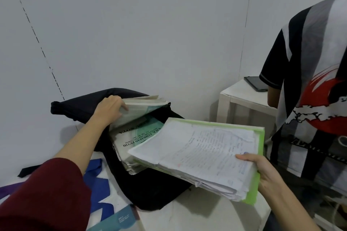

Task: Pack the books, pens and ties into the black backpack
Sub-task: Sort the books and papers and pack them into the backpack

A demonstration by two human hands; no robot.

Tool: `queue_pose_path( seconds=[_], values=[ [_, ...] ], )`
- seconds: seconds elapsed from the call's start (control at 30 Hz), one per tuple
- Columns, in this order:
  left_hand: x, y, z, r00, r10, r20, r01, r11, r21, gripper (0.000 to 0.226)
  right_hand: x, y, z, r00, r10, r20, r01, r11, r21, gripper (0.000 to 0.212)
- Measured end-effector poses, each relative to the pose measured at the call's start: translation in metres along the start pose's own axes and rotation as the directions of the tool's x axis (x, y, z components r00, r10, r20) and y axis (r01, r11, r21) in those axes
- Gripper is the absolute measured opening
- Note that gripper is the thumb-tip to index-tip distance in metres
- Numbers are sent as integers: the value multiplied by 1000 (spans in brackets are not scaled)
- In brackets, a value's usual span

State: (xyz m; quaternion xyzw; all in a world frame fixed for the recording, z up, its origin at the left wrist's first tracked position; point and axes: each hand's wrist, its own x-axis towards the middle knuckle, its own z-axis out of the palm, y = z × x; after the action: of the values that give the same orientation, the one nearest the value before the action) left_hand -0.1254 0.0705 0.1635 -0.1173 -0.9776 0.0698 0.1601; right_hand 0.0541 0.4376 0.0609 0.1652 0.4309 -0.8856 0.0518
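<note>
Book-loading step: my left hand grips books, holding open the black backpack; my right hand pinches the green-covered paper stack, next slid inside.

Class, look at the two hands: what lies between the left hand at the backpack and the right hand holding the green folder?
In the head view, books sticking out of the open black backpack.

A single view is given, taken from a wide-angle camera worn on the head; the scene is looked at forward and downward, close over the counter; both forearms are seen reaching in from the bottom edge; a white wall is faced beyond; straight lines are bent toward the edges.
</note>
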Motion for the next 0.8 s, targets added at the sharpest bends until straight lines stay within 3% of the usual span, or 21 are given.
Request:
queue_pose_path(
  seconds=[0.27, 0.43, 0.6, 0.8],
  values=[
    [-4, 5, 3, 1000, 30, 5, -30, 1000, -9, 43, 49, 46, 67, 995, 25, -91, -16, 995, 101, 18],
    [-8, 6, 7, 998, 49, 28, -49, 999, -4, 50, 81, 97, 119, 990, 111, -92, -93, 978, 189, 23],
    [-5, 7, 9, 999, 53, 7, -53, 998, 41, 34, 114, 105, 164, 987, 141, -81, -135, 988, 69, 24],
    [0, 17, 6, 999, 32, -39, -31, 999, 43, 36, 135, 106, 165, 976, 209, -64, -215, 972, -95, 33]
  ],
)
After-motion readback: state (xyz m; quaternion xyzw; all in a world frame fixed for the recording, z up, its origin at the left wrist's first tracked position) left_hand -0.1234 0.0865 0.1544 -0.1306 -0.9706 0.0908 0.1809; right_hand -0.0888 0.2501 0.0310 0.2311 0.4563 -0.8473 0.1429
